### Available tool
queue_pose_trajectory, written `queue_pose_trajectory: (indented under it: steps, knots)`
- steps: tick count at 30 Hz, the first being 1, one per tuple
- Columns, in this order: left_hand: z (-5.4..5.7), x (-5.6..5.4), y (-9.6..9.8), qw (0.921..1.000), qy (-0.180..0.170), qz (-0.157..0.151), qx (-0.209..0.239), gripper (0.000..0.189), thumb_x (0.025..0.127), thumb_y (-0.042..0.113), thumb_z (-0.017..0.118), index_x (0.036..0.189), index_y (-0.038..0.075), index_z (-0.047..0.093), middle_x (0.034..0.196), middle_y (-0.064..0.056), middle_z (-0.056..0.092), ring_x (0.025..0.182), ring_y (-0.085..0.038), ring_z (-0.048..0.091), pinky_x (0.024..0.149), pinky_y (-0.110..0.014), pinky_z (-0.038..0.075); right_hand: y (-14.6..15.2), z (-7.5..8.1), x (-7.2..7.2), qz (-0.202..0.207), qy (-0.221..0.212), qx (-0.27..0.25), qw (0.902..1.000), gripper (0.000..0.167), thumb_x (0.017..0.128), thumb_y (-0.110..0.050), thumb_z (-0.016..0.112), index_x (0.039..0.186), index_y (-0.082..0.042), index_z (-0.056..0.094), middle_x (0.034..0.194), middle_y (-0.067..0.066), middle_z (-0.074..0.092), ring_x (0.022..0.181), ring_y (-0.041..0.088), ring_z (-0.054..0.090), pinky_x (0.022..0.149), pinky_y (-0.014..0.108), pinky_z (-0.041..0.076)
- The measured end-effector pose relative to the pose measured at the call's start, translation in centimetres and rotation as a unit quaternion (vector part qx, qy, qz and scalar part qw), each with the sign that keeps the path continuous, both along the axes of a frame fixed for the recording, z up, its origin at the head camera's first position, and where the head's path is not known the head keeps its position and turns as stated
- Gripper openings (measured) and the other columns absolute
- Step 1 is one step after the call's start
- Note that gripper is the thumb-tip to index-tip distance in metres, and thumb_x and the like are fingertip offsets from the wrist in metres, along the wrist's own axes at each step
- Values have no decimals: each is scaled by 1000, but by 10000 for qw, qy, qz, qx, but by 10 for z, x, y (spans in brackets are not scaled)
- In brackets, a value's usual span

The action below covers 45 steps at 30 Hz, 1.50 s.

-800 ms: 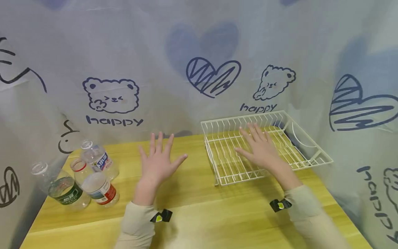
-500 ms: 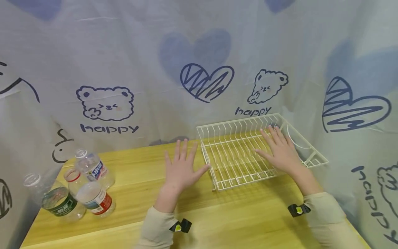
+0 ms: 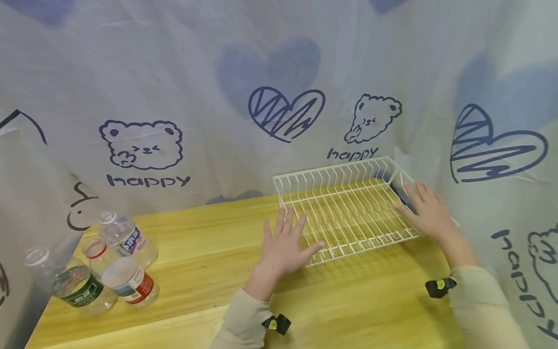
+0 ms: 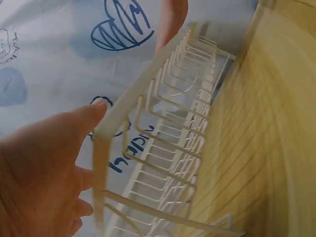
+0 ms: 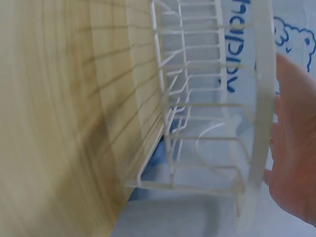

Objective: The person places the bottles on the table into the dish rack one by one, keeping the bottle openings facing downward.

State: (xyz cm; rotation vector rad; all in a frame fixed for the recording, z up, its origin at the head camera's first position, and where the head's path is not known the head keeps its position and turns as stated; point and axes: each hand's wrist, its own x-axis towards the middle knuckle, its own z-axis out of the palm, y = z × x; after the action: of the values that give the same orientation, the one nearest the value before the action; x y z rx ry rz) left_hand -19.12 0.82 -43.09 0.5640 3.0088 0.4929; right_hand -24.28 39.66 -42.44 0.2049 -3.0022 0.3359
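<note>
A white wire dish rack (image 3: 332, 167) stands on the wooden table. My left hand (image 3: 283, 248), fingers spread, is over the rack's left end and overlaps it in the head view. In the left wrist view the thumb and fingers of my left hand (image 4: 44, 148) lie just outside the rack's rail (image 4: 140, 84). Over the rack's right end is my right hand (image 3: 428, 212), fingers extended. The right wrist view has my right hand (image 5: 298, 148) beside the rail (image 5: 265, 108), with some fingertips hidden behind it. Neither hand grips anything.
Several clear plastic objects are grouped at the table's left: a bottle with a green label (image 3: 83, 293), one with a red-and-white label (image 3: 137, 286) and one with a blue label (image 3: 132, 240). A printed curtain (image 3: 196, 72) hangs behind the wooden table (image 3: 183, 286).
Both hands have moved right. The left has come from beside the bottles to the rack's left end, the right from over the rack's middle to its right end. The view has shifted slightly.
</note>
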Motion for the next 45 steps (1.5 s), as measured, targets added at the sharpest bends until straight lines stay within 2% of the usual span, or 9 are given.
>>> queue_pose_trajectory:
  steps: [9, 17, 29, 34, 45]
  knots:
    - [-4, 2, -2, 9999, -117, 70, -84, 97, 84, 85, 14, 158, 21, 6, 162, -9, -13, 153, -31, -8, 117, -62, -4, 5, -3, -10, -149, -329, 24, 9993, 79, 100, -57, 35, 157, -10, 8, 159, 31, 5, 146, 51, 2, 112, 70, 3]
    - [0, 6, -7, 9996, -185, 188, -83, 104, 84, 85, 19, 157, 14, 4, 162, -9, -14, 153, -29, -9, 118, -60, -5, -1, -5, -13, -222, -416, -8, 9989, 79, 100, -58, 32, 157, -11, 5, 158, 34, 3, 144, 55, 2, 112, 70, 4]
    - [-1, 10, -21, 9992, -284, 250, 150, 106, 83, 85, 26, 157, 13, 1, 163, -8, -14, 153, -28, -8, 118, -60, -4, -13, -8, -6, -386, -537, -90, 9978, 83, 99, -62, 28, 156, -10, -1, 158, 31, -6, 146, 52, 0, 114, 67, 0]
    - [-1, 12, -27, 9984, -408, 351, 193, 108, 83, 85, 28, 157, 11, 1, 162, -6, -15, 152, -25, -13, 118, -59, -6, -21, -11, -2, -443, -652, -215, 9967, 88, 97, -65, 28, 156, -8, -3, 158, 28, -14, 145, 53, -4, 115, 66, -2]
    - [-2, 17, -37, 9966, -580, 538, 220, 111, 82, 86, 31, 156, 11, -2, 162, -8, -16, 151, -26, -14, 118, -58, -7, -38, -19, 11, -617, -744, -214, 9951, 92, 96, -67, 29, 155, -4, -3, 158, 30, -14, 146, 51, -8, 115, 66, -4]
